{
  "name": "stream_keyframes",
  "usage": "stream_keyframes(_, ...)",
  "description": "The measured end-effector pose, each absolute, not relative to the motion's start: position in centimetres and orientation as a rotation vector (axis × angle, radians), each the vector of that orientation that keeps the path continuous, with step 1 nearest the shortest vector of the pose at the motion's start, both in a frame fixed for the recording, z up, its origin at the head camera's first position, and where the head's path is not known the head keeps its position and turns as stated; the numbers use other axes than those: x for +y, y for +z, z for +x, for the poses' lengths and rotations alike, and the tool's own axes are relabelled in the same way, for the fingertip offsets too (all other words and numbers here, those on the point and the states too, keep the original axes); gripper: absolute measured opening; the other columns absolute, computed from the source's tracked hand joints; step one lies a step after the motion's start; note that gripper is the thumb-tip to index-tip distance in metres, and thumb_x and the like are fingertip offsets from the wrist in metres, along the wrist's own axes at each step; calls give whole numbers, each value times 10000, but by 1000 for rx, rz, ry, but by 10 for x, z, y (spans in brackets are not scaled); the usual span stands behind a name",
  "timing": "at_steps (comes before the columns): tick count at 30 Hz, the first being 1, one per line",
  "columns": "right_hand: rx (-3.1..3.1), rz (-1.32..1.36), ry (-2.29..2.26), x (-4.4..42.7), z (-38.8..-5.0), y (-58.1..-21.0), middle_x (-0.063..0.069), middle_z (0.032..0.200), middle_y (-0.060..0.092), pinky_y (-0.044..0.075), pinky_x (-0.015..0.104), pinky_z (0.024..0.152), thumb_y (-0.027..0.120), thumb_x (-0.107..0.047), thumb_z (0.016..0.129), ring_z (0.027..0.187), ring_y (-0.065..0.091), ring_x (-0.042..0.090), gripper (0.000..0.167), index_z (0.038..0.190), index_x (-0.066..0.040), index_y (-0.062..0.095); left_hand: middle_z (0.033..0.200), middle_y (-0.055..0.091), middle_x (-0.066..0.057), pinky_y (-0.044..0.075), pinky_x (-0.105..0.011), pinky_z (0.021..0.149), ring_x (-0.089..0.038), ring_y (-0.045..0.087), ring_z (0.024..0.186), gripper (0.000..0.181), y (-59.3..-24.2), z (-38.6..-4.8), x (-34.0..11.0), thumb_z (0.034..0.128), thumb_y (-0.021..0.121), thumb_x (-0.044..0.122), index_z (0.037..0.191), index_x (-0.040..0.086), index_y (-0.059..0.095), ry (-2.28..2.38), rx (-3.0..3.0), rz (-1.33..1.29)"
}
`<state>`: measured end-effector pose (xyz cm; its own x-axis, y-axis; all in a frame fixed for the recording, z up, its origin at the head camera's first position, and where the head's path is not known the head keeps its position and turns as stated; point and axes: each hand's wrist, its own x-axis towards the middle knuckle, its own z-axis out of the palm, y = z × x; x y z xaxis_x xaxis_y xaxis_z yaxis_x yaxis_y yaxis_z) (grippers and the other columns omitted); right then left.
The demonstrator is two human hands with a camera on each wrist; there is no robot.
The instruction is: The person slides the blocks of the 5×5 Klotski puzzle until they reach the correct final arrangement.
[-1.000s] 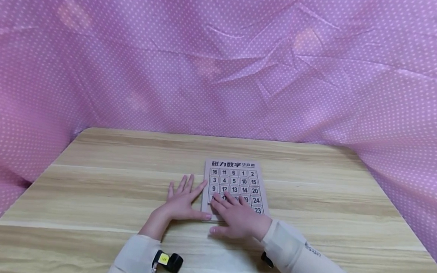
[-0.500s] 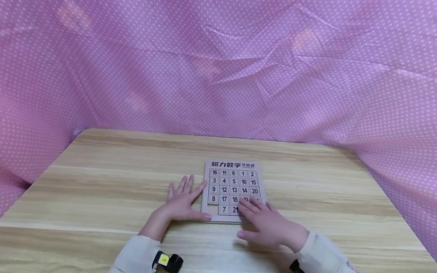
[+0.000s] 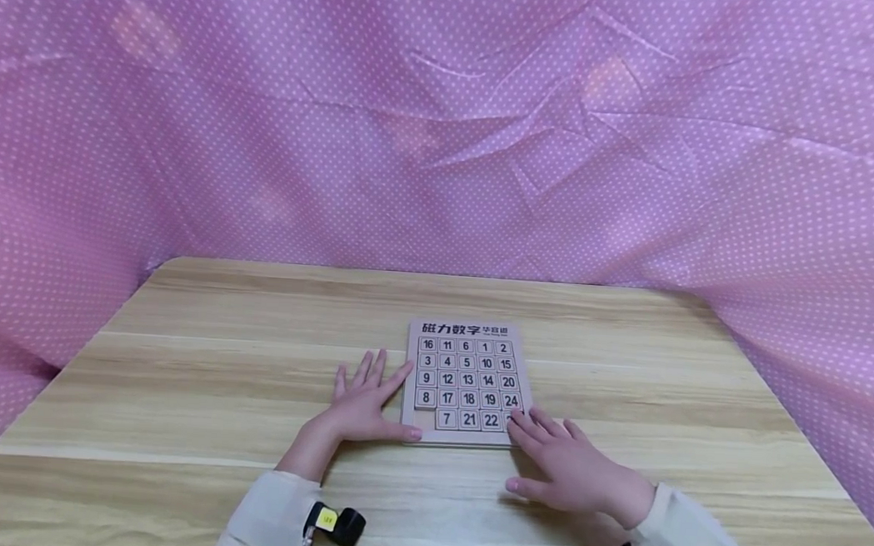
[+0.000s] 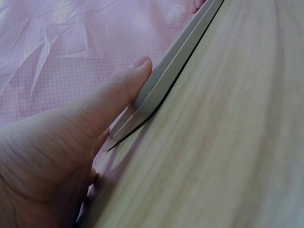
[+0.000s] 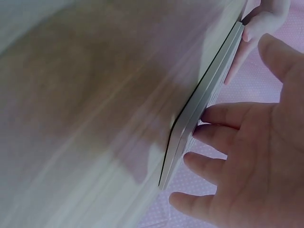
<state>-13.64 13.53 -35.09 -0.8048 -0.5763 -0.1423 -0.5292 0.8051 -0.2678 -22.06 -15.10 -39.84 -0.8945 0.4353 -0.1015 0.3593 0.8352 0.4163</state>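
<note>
Puzzle board lies midway between the tabletop's side edges, left hand spread against it, right hand relaxed at its near-right corner, neither grasping. Tile-sliding seems underway; tile 8 probably needs lowering next.

I see the right hand palm-on, fingers spread, two tips up against a pale board on the wooden tabletop. The left hand touches the board's far corner, and dotted pink cloth shows behind them.
</note>
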Motion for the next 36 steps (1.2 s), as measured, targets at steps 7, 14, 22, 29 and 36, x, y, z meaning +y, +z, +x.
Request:
stream_keyframes(7,2777,-905,-306,128,-138,-354,145,1375,248,148,621,902,436,-523,828,1243,174,344,718,1318,-11,323,1412,-9,-164,-123,-546,930,-308,-86,1266,1040,-398,-221,-151,530,530,762,1381,296,157,587,2824,612)
stream_keyframes(14,2770,-916,-294,120,-140,-358,136,1385,228,142,611,911,426,-545,821,1252,151,332,741,1334,-27,294,1411,-14,-158,-127,-541,931,-303,-86,1267,1043,-398,-220,-151,528,530,763,1381,302,145,580,2822,609)
stream_keyframes(22,2757,-899,-309,116,-139,-357,132,1388,225,145,608,914,444,-532,819,1251,153,336,741,1336,-25,288,1411,-15,-158,-125,-544,931,-306,-85,1267,1044,-398,-220,-151,527,531,762,1381,297,153,587,2824,615)
stream_keyframes(29,2778,-859,-320,118,-155,-354,136,1394,197,132,609,916,424,-527,831,1248,136,360,729,1342,-30,274,1412,-18,-156,-125,-541,932,-303,-90,1266,1046,-399,-221,-151,525,523,769,1381,304,144,569,2825,614)
stream_keyframes(36,2853,-694,-332,122,-190,-362,149,1390,203,135,607,918,452,-530,818,1238,150,382,759,1339,-9,270,1409,-18,-158,-127,-540,932,-305,-85,1266,1051,-397,-220,-151,519,519,774,1380,305,141,574,2823,614)
